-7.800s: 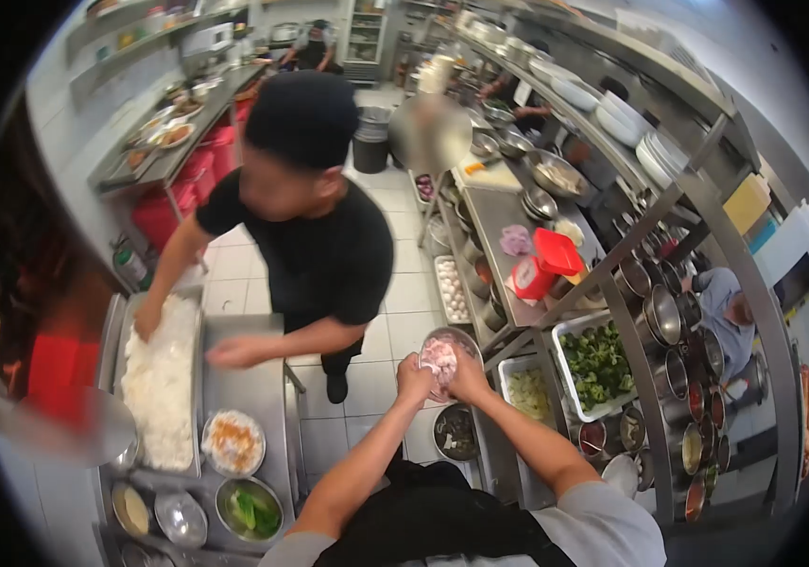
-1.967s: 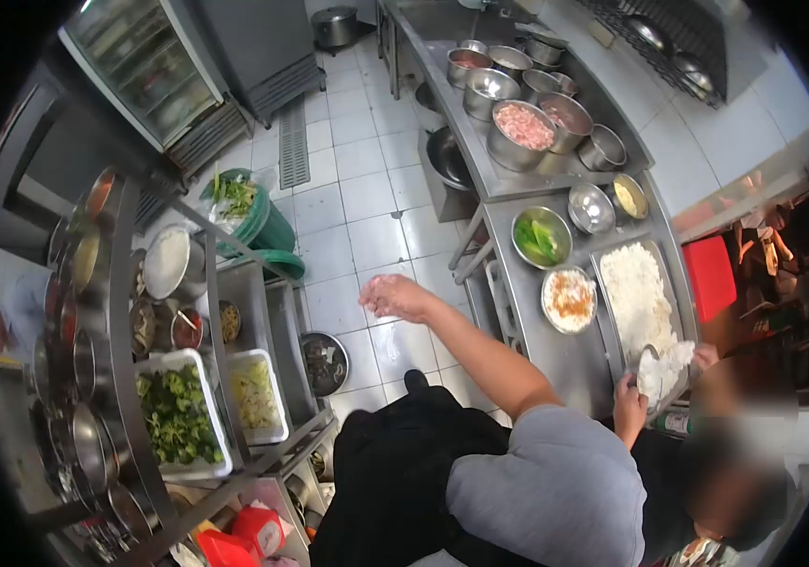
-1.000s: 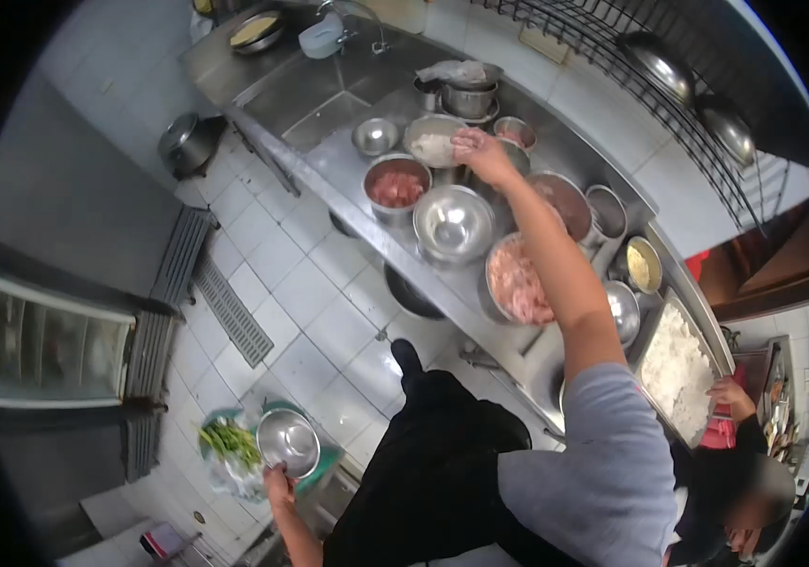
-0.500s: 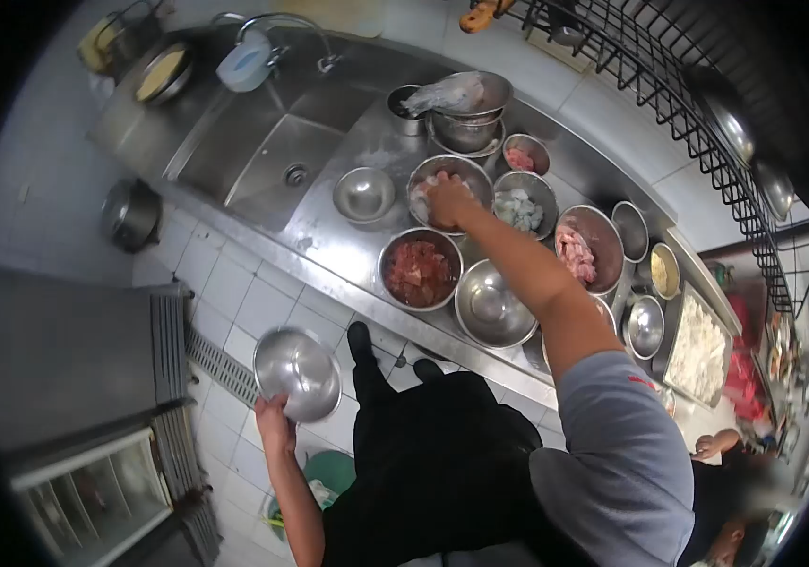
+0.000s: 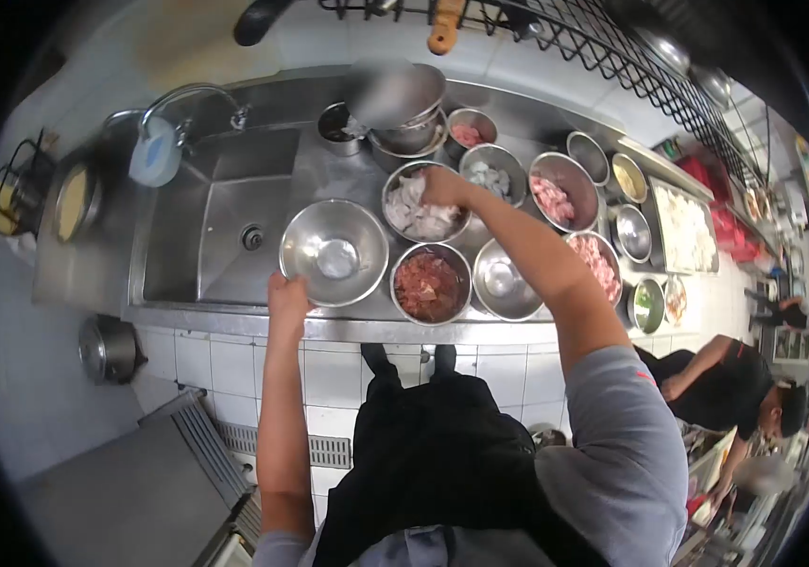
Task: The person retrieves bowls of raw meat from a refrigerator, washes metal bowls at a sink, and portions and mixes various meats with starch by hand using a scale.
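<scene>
At the counter's front edge my left hand (image 5: pixel 288 300) grips the rim of an empty steel bowl (image 5: pixel 335 253). My right hand (image 5: pixel 444 188) reaches down into a bowl of pale white pieces (image 5: pixel 418 210); its fingers are partly hidden among them. Just in front of that bowl sits one with dark red meat (image 5: pixel 428 285), and beside it an empty steel bowl (image 5: pixel 507 282). Behind and to the right are a bowl of greyish-white pieces (image 5: pixel 490 180) and a pot of pink meat (image 5: pixel 554 194).
To the left is a sink (image 5: pixel 249 236) with a tap (image 5: pixel 192 99) and a blue-white jug (image 5: pixel 155 156). A wire rack (image 5: pixel 603 61) hangs above. A tray of white food (image 5: pixel 683 227) lies at the right. A co-worker (image 5: pixel 726 383) stands at the lower right.
The view has swung toward the sink. My left hand has brought the empty bowl from over the floor up to the counter. My right hand is still in the bowl of pale pieces.
</scene>
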`<state>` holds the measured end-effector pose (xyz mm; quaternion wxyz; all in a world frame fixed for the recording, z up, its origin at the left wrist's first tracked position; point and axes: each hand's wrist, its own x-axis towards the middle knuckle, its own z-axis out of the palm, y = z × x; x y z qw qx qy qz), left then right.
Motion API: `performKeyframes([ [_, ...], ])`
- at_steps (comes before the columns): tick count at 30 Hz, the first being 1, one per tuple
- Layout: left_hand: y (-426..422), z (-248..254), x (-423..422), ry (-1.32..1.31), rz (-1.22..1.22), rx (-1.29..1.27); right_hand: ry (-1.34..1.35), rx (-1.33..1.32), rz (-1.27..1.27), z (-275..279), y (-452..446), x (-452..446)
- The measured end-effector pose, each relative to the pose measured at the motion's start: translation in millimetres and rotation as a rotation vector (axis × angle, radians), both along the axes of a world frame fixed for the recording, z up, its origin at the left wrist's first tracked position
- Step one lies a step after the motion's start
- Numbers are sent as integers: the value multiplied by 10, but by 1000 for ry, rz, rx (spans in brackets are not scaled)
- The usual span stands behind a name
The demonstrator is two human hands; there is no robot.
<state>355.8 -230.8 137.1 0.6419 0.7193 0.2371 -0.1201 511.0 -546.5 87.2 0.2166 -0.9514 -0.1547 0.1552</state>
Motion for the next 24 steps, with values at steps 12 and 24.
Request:
performKeyframes([
  [12, -487, 451, 634, -134, -324, -19, 78, 223, 83, 1699, 405, -453],
  [24, -242, -183, 733, -167, -235, -43, 308, 805, -178, 1217, 213, -416],
])
